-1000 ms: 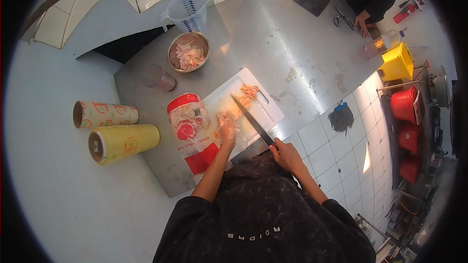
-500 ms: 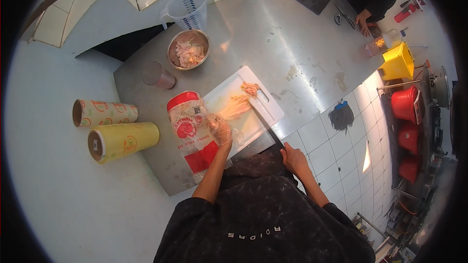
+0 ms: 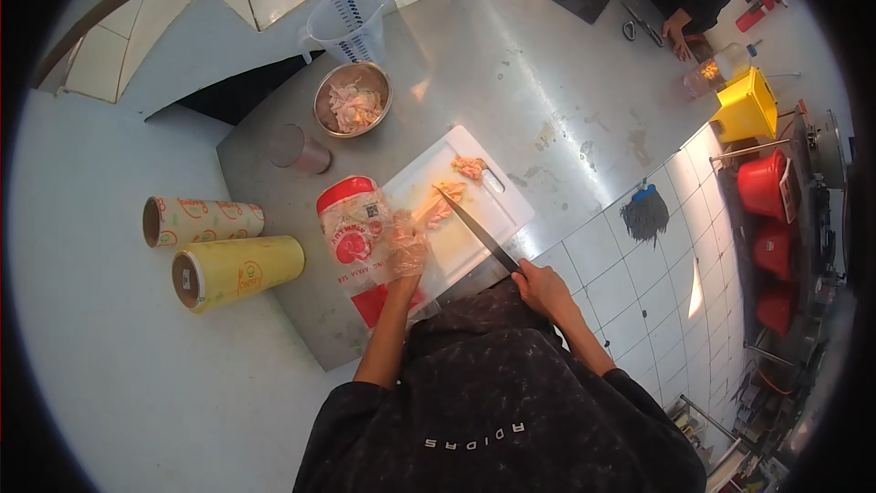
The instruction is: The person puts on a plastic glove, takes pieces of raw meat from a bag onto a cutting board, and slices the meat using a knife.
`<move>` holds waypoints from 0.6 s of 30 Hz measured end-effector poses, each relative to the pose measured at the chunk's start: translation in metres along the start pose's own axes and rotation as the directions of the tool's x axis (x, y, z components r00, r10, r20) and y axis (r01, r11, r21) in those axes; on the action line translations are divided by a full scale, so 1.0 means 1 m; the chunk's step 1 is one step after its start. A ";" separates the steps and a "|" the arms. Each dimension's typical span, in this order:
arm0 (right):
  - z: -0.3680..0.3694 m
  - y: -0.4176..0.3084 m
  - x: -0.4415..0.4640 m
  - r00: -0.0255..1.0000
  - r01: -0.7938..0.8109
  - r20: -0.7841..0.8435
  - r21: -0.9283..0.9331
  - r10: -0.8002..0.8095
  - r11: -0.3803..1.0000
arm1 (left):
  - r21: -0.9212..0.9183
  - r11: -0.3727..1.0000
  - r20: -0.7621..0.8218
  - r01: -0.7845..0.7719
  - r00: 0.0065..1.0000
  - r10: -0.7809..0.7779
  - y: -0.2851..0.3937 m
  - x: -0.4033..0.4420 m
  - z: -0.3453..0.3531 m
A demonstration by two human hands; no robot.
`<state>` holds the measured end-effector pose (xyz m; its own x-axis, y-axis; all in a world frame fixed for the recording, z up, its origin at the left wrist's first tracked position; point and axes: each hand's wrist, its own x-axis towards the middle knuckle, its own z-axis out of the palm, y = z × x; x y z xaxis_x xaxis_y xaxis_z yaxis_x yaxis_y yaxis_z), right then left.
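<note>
My right hand is wrapped round the handle of a long knife. Its blade slants across the white cutting board, the tip over pale raw chicken. My left hand, in a clear plastic glove, is at the left end of that chicken with the fingers bent on it; the glove blurs the fingertips. A smaller pile of cut chicken lies near the board's handle slot. Partly under my left hand and beside the board is a red and clear printed plastic bag.
A metal bowl of raw meat, a measuring jug and a tumbler stand beyond the bag. Two wrap rolls are at left. Across the steel table, another person's hands are near scissors.
The knife has swung left, its tip passing from the right end of the chicken to over its middle. My left hand has drawn slightly back towards me.
</note>
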<state>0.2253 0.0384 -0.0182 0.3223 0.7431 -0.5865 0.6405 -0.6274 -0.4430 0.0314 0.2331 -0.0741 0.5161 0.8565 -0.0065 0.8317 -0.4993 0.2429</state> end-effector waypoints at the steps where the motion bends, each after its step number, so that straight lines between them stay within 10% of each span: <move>1: -0.004 0.002 -0.002 1.000 -0.027 0.015 -0.013 0.027 1.000 | -0.028 0.993 0.061 0.113 0.992 -0.111 0.012 0.005 -0.035; 8: 0.001 0.017 -0.009 0.999 -0.040 0.001 0.002 0.040 0.999 | -0.033 0.983 -0.223 -0.180 0.960 0.169 -0.003 0.038 0.020; 11: 0.005 0.014 -0.010 0.999 -0.044 -0.010 0.014 0.044 0.999 | 0.040 0.999 0.082 -0.035 0.996 0.031 0.015 0.051 0.015; 18: 0.010 0.015 -0.017 0.998 -0.058 -0.033 0.019 0.058 0.998 | -0.221 0.975 0.167 0.030 0.986 0.007 -0.002 0.049 0.032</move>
<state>0.2223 0.0144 -0.0219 0.3819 0.7124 -0.5888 0.6075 -0.6736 -0.4209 0.0618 0.2716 -0.1058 0.5493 0.8189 -0.1665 0.7809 -0.4321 0.4511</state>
